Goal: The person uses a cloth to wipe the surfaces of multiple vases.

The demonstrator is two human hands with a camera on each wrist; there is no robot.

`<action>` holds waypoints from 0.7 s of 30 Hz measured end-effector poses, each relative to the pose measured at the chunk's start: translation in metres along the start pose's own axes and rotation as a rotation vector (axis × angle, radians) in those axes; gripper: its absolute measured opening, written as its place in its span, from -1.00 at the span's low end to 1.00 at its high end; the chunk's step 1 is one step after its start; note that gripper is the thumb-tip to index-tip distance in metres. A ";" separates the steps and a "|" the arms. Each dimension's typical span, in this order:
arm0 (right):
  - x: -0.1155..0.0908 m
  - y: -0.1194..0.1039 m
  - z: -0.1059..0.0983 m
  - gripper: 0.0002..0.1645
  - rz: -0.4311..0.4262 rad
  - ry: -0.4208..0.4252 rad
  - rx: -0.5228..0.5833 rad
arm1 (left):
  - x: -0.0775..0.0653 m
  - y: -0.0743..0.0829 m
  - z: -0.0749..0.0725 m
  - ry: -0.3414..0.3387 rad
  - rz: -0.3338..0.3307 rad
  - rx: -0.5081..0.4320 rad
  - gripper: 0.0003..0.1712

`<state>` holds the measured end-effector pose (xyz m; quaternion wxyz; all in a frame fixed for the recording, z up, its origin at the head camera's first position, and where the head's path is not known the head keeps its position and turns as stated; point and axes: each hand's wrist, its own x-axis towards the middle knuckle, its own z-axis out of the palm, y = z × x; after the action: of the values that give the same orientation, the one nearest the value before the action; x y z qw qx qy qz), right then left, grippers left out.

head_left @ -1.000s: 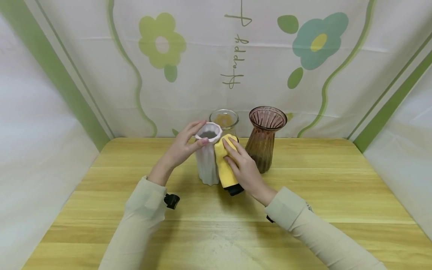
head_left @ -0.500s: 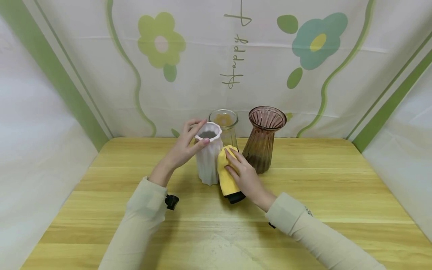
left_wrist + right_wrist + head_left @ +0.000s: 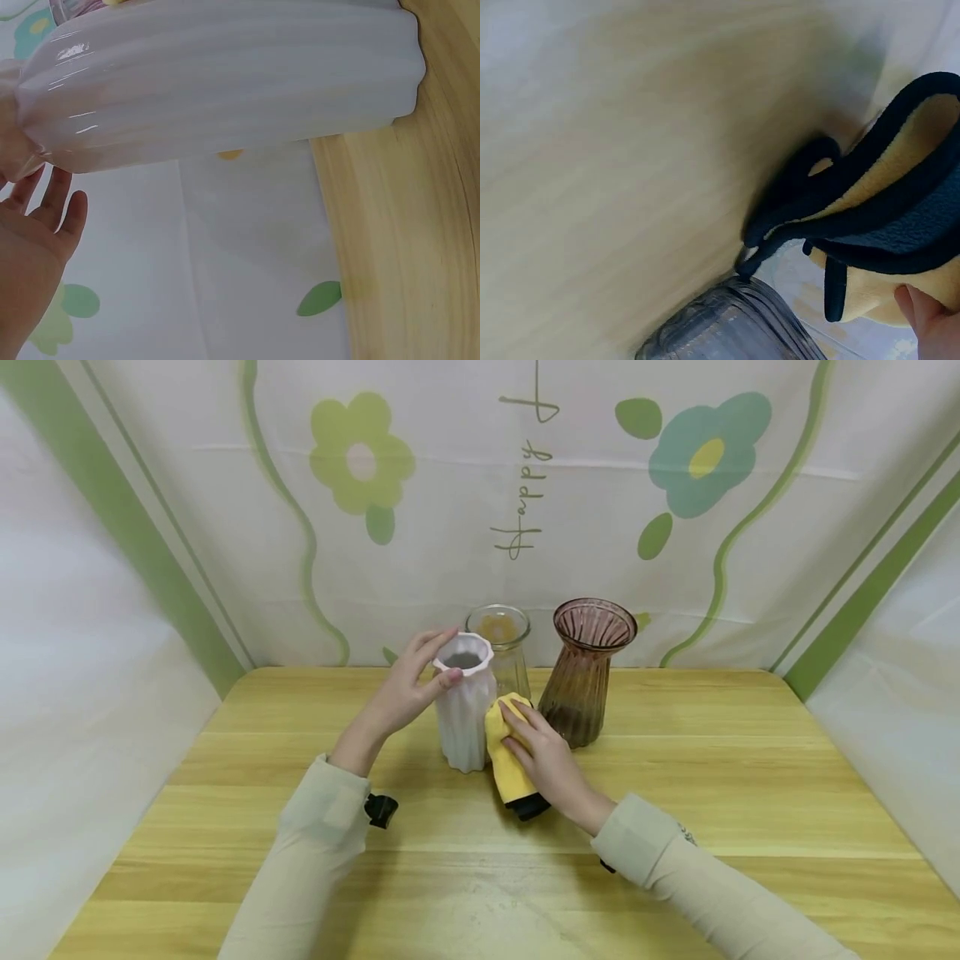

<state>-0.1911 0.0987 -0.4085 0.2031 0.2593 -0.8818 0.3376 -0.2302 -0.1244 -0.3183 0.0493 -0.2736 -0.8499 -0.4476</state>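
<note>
A white fluted vase (image 3: 463, 727) stands upright on the wooden table. My left hand (image 3: 411, 689) grips its scalloped rim, thumb on the near side and fingers round the far side. In the left wrist view the vase (image 3: 225, 82) fills the upper part, with the left hand (image 3: 34, 240) at its neck. My right hand (image 3: 551, 756) holds a folded yellow cloth (image 3: 506, 752) with dark edging against the vase's right side, low down. The right wrist view shows the cloth's dark trim (image 3: 877, 195) and a fingertip on the yellow fabric.
A clear glass vase (image 3: 512, 664) stands behind the white one, partly hidden. To the right is a purple-brown ribbed glass vase (image 3: 577, 693), close to the right hand. A white flowered curtain (image 3: 450, 527) hangs behind the table (image 3: 285, 718).
My right hand and the cloth have slid down along the white vase's right side, from near the rim to the lower half. My left hand stays at the rim.
</note>
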 end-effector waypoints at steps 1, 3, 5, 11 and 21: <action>0.001 -0.001 -0.001 -0.40 -0.006 0.011 0.008 | 0.000 0.000 0.000 -0.002 0.002 0.003 0.19; 0.004 -0.003 -0.002 -0.40 -0.021 0.035 0.024 | 0.000 0.001 0.000 -0.007 0.008 0.003 0.19; 0.007 -0.005 -0.005 -0.39 -0.034 0.057 0.040 | 0.001 0.001 -0.001 -0.016 0.011 -0.007 0.20; 0.021 -0.014 -0.014 -0.40 -0.068 0.108 0.051 | 0.000 0.004 -0.003 -0.059 -0.014 -0.057 0.08; 0.023 -0.016 -0.015 -0.38 -0.069 0.098 0.055 | 0.002 0.004 -0.002 -0.093 -0.048 -0.095 -0.23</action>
<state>-0.1971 0.0919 -0.3776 0.2504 0.2784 -0.8515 0.3670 -0.2299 -0.1237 -0.3133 -0.0139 -0.2758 -0.8354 -0.4753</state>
